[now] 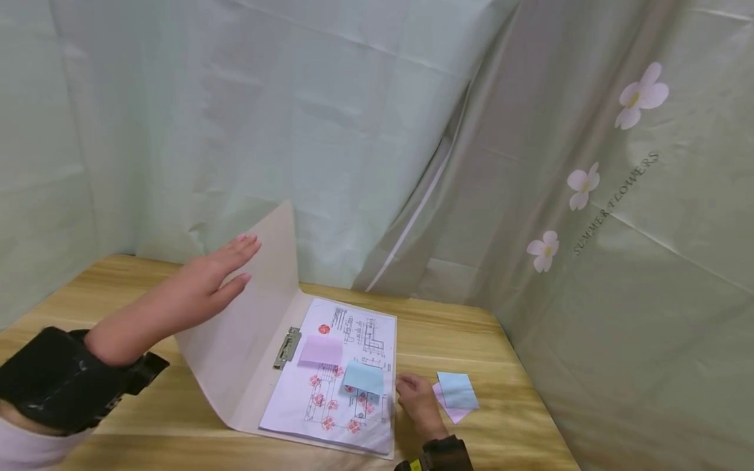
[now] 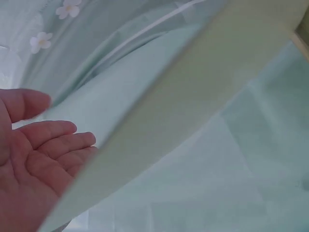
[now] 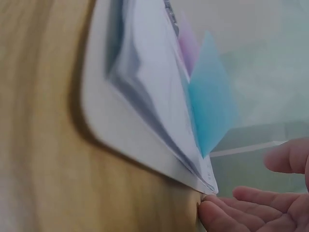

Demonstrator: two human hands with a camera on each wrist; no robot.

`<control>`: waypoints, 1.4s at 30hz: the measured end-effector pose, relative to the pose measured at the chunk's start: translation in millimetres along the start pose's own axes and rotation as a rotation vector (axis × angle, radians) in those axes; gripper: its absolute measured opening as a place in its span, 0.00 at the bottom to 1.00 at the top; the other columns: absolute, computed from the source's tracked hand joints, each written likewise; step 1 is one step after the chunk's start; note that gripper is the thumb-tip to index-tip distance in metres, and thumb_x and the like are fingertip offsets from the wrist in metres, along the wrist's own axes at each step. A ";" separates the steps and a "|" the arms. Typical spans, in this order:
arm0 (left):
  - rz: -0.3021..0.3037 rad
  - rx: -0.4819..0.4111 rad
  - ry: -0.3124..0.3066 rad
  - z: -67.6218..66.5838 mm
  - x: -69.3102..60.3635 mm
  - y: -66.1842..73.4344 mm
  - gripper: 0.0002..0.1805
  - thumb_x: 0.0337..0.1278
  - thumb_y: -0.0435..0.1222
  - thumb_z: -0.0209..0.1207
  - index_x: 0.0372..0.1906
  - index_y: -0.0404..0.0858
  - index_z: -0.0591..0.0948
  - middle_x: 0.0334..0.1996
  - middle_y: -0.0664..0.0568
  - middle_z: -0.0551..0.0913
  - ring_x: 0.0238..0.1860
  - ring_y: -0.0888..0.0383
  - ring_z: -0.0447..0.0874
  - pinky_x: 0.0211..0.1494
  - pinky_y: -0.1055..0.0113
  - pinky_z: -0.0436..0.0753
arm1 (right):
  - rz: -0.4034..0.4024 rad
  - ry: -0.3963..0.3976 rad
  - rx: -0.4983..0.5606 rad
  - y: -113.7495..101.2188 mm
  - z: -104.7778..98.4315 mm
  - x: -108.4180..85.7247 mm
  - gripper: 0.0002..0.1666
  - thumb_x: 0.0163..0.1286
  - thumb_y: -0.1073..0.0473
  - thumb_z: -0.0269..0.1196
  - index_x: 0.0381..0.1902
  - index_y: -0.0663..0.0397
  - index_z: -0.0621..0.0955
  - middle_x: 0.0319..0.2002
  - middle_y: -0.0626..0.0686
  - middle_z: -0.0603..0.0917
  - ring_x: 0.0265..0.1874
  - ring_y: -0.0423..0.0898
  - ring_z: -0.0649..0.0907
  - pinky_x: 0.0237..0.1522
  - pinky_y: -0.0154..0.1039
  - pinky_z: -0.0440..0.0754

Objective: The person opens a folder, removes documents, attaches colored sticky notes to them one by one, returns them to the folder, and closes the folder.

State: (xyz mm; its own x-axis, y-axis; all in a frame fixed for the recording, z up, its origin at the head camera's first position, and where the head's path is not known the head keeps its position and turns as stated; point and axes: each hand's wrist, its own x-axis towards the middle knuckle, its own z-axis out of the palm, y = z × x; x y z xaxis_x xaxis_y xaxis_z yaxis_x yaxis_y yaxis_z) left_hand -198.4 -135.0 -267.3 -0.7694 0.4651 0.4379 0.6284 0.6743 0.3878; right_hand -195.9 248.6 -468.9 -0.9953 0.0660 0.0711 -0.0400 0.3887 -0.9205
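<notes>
A clip folder [image 1: 253, 399] lies on the table with its cover [image 1: 268, 261] raised at a slant. Beside the metal clip [image 1: 287, 347] are printed drawing sheets [image 1: 294, 405] with red stamps. A pink sticky note [image 1: 321, 351] and a blue sticky note [image 1: 363, 378] are on the top sheet, their free ends lifted. My left hand [image 1: 203, 281] is at the raised cover, fingers extended and thumb apart; whether it touches the cover I cannot tell. By the folder's right edge, my right hand [image 1: 419, 400] rests low with relaxed fingers, holding nothing visible.
Right of my right hand, a blue sticky note [image 1: 458, 390] overlaps a pink one [image 1: 450, 411] on the wooden table [image 1: 495, 432]. A pale curtain [image 1: 353, 163] with printed flowers hangs behind and to the right of the table.
</notes>
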 end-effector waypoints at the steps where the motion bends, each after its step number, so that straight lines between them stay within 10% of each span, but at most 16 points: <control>1: -0.003 0.001 -0.004 -1.6 0.0 2.2 0.30 0.60 0.32 0.53 0.63 0.23 0.59 0.63 0.31 0.55 0.64 0.40 0.48 0.60 0.46 0.54 | 0.006 0.000 0.030 0.1 -0.5 0.1 0.21 0.65 0.65 0.54 0.47 0.83 0.70 0.43 0.72 0.76 0.43 0.61 0.77 0.39 0.44 0.78; 11: 0.051 -0.123 0.098 -11.8 -5.7 7.1 0.25 0.68 0.36 0.44 0.65 0.28 0.59 0.64 0.35 0.56 0.65 0.43 0.48 0.63 0.50 0.51 | 0.072 -0.001 0.260 -0.1 -1.9 0.4 0.29 0.72 0.57 0.44 0.53 0.84 0.63 0.51 0.78 0.67 0.52 0.67 0.69 0.46 0.49 0.74; 19: -0.002 -0.189 0.164 -2.1 -9.5 -15.9 0.24 0.69 0.36 0.40 0.63 0.26 0.61 0.60 0.30 0.60 0.60 0.35 0.56 0.58 0.43 0.56 | 0.116 0.000 0.344 -2.7 -8.7 2.9 0.36 0.73 0.45 0.39 0.59 0.77 0.60 0.59 0.78 0.55 0.57 0.69 0.62 0.51 0.57 0.67; 42: -0.433 -0.640 -0.171 132.4 -36.5 -65.2 0.36 0.62 0.42 0.53 0.61 0.18 0.56 0.53 0.21 0.63 0.49 0.32 0.68 0.43 0.47 0.75 | 0.184 -0.122 0.498 -15.6 -26.5 -1.9 0.47 0.69 0.34 0.30 0.65 0.72 0.46 0.60 0.81 0.43 0.59 0.75 0.49 0.52 0.67 0.55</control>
State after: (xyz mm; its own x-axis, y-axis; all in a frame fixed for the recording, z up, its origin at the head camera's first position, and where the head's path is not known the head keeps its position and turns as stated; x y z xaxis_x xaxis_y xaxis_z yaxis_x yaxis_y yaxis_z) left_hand -226.5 -120.0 -415.9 -0.9349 0.3536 0.0308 0.1731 0.3784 0.9093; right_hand -191.0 266.7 -444.5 -0.9917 -0.0264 -0.1261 0.1282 -0.1038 -0.9863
